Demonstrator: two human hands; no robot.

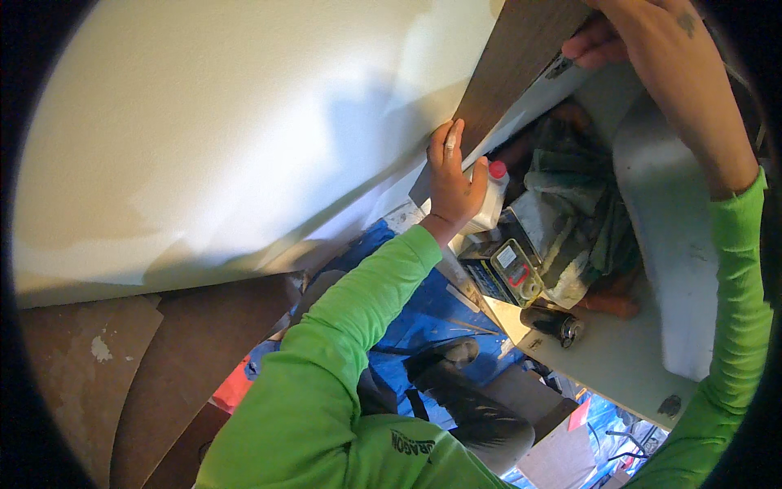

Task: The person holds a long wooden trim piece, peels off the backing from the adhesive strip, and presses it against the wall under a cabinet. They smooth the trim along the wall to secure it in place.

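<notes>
A long dark brown wood-look board [513, 73] runs slantwise along the pale wall, from the top edge down toward the middle. My left hand [454, 183] lies against its lower part, fingers stretched out and thumb apart. Up at the top right, my right hand [643, 41] has its fingers curled at the board's right edge; part of that hand is cut off by the frame. Just right of my left hand stands a white bottle with a red cap [490, 200]. Beneath it sits a clear-lidded case [515, 269] with something red inside.
An opened cabinet holds greenish-grey cloths [582, 183], a dark can [554, 324] and a large pale basin-like shape [664, 204]. Blue sheeting [423, 318] covers the floor below. Brown sheets [204, 342] lie at the lower left, along the wall [204, 147].
</notes>
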